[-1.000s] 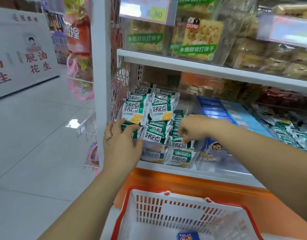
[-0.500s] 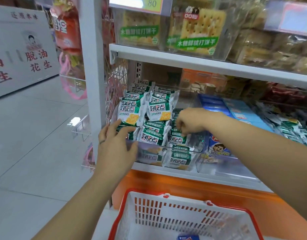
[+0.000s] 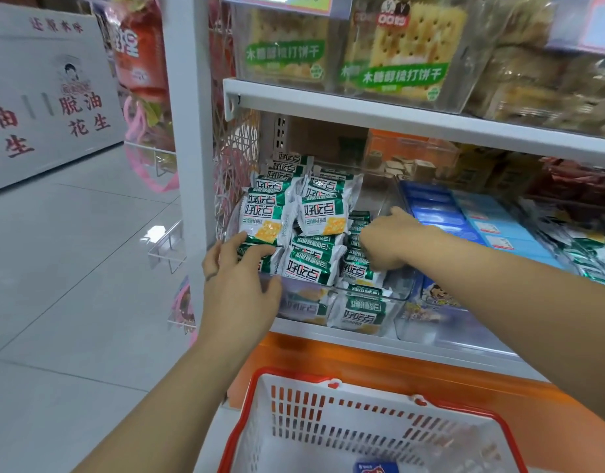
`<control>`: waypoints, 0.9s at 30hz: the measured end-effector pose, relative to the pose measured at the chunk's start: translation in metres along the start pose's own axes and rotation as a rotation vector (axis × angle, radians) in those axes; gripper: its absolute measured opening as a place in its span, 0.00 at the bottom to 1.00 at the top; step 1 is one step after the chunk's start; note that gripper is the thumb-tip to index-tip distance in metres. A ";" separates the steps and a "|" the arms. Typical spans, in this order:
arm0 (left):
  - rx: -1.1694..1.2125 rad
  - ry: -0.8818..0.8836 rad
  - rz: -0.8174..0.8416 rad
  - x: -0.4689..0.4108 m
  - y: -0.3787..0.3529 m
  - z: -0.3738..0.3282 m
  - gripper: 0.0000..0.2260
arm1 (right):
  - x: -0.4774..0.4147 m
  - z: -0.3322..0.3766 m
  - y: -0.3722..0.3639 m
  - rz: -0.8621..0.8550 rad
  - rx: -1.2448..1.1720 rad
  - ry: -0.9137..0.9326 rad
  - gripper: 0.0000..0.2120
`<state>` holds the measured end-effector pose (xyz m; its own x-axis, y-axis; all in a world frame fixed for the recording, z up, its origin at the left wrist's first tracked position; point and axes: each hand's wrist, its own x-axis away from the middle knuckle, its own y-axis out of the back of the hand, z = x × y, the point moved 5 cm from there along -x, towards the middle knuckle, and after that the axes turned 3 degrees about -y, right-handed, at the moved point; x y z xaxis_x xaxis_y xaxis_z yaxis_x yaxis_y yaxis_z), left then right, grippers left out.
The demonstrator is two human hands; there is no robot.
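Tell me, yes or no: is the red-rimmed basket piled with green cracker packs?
No, the basket holds only one small blue packet on its white floor; the green packs sit in the shelf bin.

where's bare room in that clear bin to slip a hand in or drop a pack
Bare: the clear bin's back right corner, between the green packs and the blue packs; also most of the basket. Crowded: the bin's left and front, by the left hand and right hand.

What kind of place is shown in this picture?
Most likely a supermarket or grocery shop aisle. White metal shelves hold many green-and-white wrapped cracker packets, a yellow and pink price label hangs above, and a red-rimmed white plastic shopping basket stands below.
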<state>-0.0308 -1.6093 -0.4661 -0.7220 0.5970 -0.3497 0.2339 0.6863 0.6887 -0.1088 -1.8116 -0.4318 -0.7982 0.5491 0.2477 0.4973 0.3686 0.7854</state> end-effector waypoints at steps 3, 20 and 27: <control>-0.004 0.003 0.011 0.001 0.001 0.000 0.20 | 0.015 -0.013 0.016 -0.130 -0.074 -0.020 0.10; 0.512 -0.259 0.420 0.053 -0.014 -0.077 0.15 | 0.162 -0.019 -0.039 -0.269 -1.574 -0.195 0.14; 0.697 -0.208 0.692 0.066 -0.032 -0.088 0.23 | 0.165 -0.005 -0.059 -0.122 -1.952 -0.168 0.12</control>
<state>-0.1431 -1.6287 -0.4547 -0.1699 0.9719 -0.1627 0.9365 0.2107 0.2804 -0.2716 -1.7471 -0.4348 -0.6998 0.6863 0.1981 -0.6349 -0.7247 0.2678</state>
